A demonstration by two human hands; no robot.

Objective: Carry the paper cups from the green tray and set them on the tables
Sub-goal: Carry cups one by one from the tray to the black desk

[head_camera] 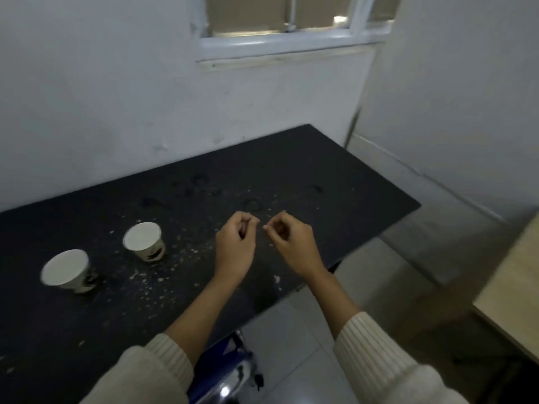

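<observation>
Two white paper cups with dark print stand upright on the black table [306, 170]: one cup [144, 241] left of centre, another cup [67, 271] nearer the left edge. My left hand [236, 246] and my right hand [291, 243] hover side by side above the table's middle, to the right of both cups. Each hand has its fingers curled in, fingertips nearly touching the other's, and nothing shows in either. The green tray is out of view.
Pale crumbs and ring marks are scattered over the tabletop. The table stands against a white wall under a window. A light wooden table edge [513, 301] shows at the right. A blue and chrome object [230, 371] sits on the floor below the table.
</observation>
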